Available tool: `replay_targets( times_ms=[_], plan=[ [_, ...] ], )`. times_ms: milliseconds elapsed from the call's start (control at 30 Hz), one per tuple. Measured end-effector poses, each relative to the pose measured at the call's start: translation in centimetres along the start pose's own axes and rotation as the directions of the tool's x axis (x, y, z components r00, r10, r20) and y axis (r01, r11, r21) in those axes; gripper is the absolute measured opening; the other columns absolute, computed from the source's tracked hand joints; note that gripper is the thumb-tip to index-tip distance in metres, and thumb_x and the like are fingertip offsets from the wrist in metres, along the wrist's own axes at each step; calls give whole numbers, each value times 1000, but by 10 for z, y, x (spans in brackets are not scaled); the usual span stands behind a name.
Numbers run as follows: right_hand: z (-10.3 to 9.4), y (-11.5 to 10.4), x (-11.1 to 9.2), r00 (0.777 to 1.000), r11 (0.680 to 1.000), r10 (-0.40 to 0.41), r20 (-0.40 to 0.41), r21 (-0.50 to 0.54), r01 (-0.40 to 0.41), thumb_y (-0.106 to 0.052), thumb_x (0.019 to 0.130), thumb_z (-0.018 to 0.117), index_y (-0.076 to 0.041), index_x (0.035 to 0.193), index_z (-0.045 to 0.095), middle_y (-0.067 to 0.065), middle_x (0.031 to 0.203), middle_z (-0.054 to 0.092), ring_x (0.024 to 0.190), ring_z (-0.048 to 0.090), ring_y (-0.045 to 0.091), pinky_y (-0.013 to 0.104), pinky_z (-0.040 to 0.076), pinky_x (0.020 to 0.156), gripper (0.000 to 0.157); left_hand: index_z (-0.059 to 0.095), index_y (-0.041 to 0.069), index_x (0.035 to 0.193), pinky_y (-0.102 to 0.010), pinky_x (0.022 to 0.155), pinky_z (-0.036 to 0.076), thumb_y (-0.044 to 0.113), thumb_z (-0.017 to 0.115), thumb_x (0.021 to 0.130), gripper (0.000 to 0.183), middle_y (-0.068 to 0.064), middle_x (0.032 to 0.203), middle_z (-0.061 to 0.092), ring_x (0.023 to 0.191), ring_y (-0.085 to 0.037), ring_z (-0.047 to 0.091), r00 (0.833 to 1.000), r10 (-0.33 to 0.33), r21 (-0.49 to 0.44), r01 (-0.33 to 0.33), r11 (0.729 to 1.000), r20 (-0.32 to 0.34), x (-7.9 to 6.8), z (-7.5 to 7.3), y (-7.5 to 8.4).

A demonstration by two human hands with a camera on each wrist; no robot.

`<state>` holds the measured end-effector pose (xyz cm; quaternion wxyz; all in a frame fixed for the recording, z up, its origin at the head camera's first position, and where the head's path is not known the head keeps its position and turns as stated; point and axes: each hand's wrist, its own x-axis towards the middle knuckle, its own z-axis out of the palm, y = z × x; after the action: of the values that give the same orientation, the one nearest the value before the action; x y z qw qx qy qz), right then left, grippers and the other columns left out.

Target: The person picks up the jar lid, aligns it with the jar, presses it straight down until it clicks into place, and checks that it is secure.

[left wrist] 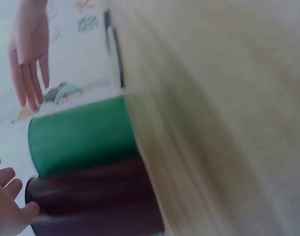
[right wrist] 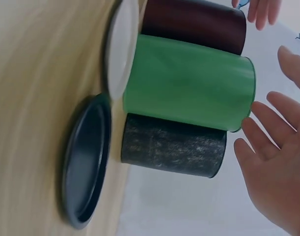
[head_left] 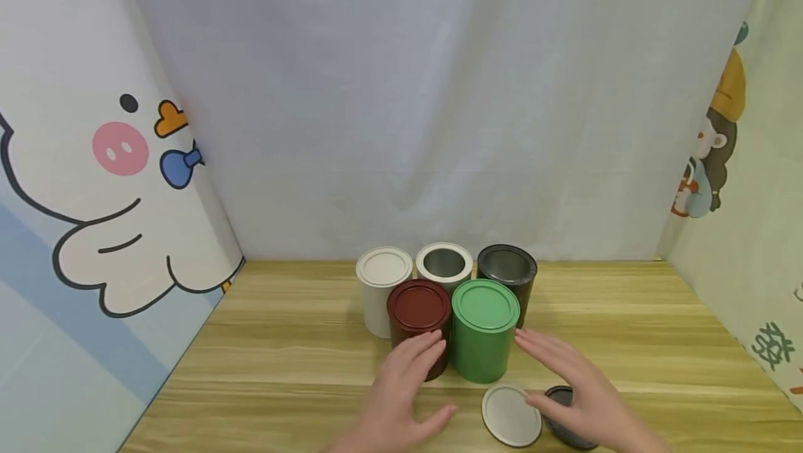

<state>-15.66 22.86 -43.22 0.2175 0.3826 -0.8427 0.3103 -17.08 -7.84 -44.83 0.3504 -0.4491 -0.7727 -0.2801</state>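
Observation:
My left hand is in front of the dark red can, fingers extended and thumb apart, holding nothing. The right hand hovers over the lids on the right, its fingertips close to the side of the green can; whether they touch it I cannot tell. In the right wrist view its fingers are spread and relaxed. Below the right hand lie a pale grey round lid and a black round lid, the black one partly hidden by that hand.
Behind the front pair stand a white can, a white-rimmed can with a dark grey centre, and a black can. All stand upright, close together on a wood-grain table. A pale curtain hangs behind them.

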Motion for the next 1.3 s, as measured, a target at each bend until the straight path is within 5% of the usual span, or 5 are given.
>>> replay_targets(
  times_ms=[367,533,700,867,1300],
  plan=[
    [4,16,-24,996,995,-59,62,-71,64,-17,67,91,-8,144,52,10,139,56,132,44,15,11,21,108,87,51,0,140,-38,105,44,40,85,76,82,-16,138,54,126,-29,52,969,-30,-89,53,995,246,-4,19,9],
    [8,24,-33,991,994,-47,127,-91,59,-26,71,90,-9,143,53,9,140,56,131,47,17,10,22,108,83,54,1,138,-34,105,43,43,83,78,79,-13,138,56,125,-23,52,928,-69,-98,112,989,366,-6,32,7],
    [11,28,-40,969,995,55,242,-90,-34,-40,80,83,-13,144,53,5,142,54,128,49,19,26,46,99,76,55,0,138,-32,104,43,45,80,81,77,-14,137,57,125,-24,53,878,-81,-110,150,983,472,-9,45,8],
    [13,33,-44,945,995,87,314,-69,-69,-49,83,76,-14,146,51,5,144,53,127,50,21,35,52,92,75,57,2,137,-30,102,45,47,79,80,76,-12,134,60,123,-23,55,868,-84,-93,147,985,489,-12,55,9],
    [18,49,-47,941,999,21,338,-51,-4,-48,82,77,-10,144,53,9,140,56,121,53,23,32,52,89,76,62,10,133,-22,98,44,49,83,75,73,3,130,63,118,-9,55,848,-174,-14,209,978,500,-8,69,7]
  ],
)
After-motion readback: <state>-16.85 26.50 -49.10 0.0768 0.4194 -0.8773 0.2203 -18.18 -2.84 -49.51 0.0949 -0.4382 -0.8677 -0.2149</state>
